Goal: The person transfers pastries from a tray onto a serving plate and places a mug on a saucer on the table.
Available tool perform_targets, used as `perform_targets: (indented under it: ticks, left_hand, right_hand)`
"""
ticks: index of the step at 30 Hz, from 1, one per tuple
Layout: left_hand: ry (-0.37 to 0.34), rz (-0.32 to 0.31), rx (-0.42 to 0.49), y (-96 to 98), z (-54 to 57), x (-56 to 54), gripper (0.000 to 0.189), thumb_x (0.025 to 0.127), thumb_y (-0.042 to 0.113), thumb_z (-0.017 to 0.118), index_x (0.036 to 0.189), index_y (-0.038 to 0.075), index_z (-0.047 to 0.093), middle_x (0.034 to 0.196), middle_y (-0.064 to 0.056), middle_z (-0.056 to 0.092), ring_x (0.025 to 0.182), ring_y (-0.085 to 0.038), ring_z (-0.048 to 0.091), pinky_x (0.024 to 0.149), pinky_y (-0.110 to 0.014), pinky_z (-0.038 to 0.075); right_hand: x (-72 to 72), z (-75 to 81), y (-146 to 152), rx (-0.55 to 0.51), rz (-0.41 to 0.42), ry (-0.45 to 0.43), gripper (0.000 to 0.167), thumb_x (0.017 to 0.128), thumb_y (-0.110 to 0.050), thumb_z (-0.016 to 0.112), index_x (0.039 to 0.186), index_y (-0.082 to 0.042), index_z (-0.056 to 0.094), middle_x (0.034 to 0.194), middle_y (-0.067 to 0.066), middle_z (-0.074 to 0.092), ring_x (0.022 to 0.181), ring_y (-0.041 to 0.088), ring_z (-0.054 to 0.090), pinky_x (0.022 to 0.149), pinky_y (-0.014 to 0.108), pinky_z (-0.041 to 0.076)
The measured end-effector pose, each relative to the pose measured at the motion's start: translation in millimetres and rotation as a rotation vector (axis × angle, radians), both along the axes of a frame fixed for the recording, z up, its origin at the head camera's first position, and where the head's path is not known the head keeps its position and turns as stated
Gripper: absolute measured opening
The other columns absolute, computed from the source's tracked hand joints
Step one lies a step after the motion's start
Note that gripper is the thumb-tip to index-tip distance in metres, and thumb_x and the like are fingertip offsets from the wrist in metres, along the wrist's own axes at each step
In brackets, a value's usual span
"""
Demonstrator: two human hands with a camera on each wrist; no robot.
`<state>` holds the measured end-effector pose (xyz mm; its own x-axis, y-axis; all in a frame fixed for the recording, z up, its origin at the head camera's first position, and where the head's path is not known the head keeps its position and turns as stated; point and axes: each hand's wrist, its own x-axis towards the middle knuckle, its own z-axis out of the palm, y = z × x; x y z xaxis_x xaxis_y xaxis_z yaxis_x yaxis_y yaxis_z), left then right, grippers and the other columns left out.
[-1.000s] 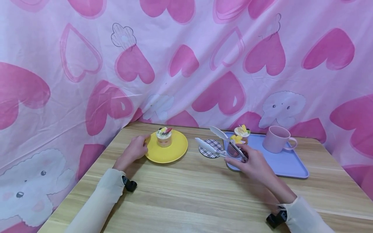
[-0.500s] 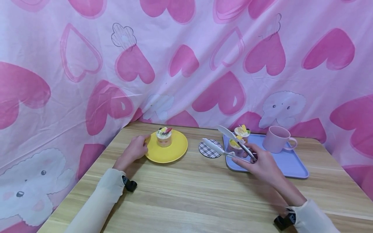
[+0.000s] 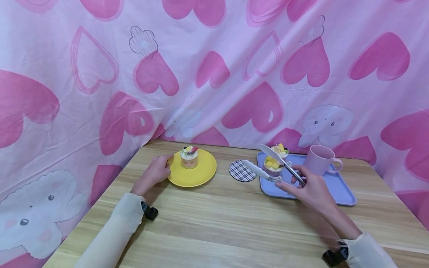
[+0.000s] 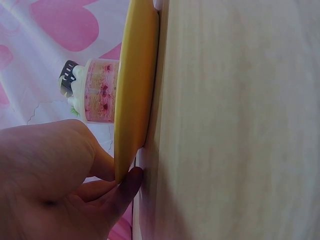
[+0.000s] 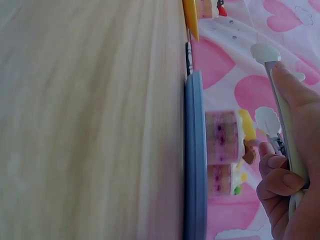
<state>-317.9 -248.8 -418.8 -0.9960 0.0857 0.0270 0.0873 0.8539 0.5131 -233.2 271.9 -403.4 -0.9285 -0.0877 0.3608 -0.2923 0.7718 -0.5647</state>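
My left hand (image 3: 155, 173) pinches the near-left rim of a yellow plate (image 3: 204, 173), thumb above and fingertips below in the left wrist view. On that plate stands a clear dessert cup (image 3: 189, 160) topped with cream and fruit. My right hand (image 3: 314, 190) grips metal tongs with white tips (image 3: 257, 170), their arms spread apart with nothing between. The tongs hover over the left side of a lavender tray (image 3: 336, 195). Beneath and behind them are two dessert cups with yellow fruit, one nearer (image 3: 272, 166) and one farther back (image 3: 281, 150), partly hidden by the tongs.
A pink mug (image 3: 317, 160) stands at the back of the tray, beside my right hand. Between plate and tray lies a round checked coaster (image 3: 238, 172). A pink heart-patterned cloth (image 3: 251, 108) hangs behind the wooden table (image 3: 207, 223).
My right hand has moved to the right with the tongs, from over the coaster to over the tray's dessert cups. The left hand and plate have stayed put.
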Motion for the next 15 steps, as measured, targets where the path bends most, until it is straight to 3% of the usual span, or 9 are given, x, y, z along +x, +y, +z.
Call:
perform_targets:
  ticks: [8, 15]
  left_hand:
    - [-0.004, 0.002, 0.007, 0.8, -0.2, 0.3, 0.061, 0.101, -0.005, 0.052, 0.161, -0.007, 0.043, 0.162, -0.029, 0.051, 0.123, -0.033, 0.06, 0.109, -0.049, 0.057]
    - [-0.011, 0.013, 0.012, 0.8, 0.4, 0.6, 0.061, 0.101, -0.005, 0.053, 0.161, -0.007, 0.043, 0.163, -0.028, 0.051, 0.121, -0.033, 0.06, 0.1, -0.041, 0.058]
  right_hand:
    - [-1.2, -3.2, 14, 0.028, -0.05, 0.032, 0.07, 0.085, -0.054, 0.09, 0.132, -0.01, 0.065, 0.09, 0.004, 0.067, 0.073, 0.016, 0.054, 0.056, 0.027, 0.041]
    - [1.1, -3.5, 27, 0.026, -0.074, 0.032, 0.064, 0.086, -0.055, 0.089, 0.125, -0.011, 0.064, 0.088, 0.006, 0.064, 0.074, 0.017, 0.053, 0.055, 0.027, 0.04]
